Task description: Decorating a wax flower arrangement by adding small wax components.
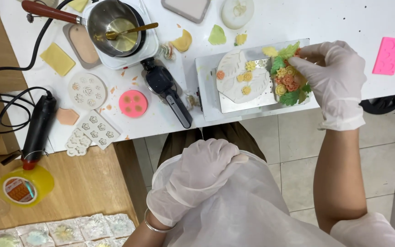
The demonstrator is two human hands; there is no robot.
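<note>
My right hand [332, 77], in a white glove, reaches over the right end of a metal plate [252, 103], its fingertips touching a cluster of small orange, yellow and green wax flowers and leaves [289, 75]. Whether the fingers pinch a piece I cannot tell. A white leaf-shaped piece [236, 77] with small yellow flowers lies on the plate's left part. My left hand [197, 176], also gloved, rests curled against my white apron near my body and holds nothing visible.
A small pot [110, 20] with a gold spoon sits on a white heater at the back. Silicone moulds [132, 103], a black tool [168, 89], a pink mould [388, 55], a tape roll [24, 186] and wrapped pieces [65, 231] lie around.
</note>
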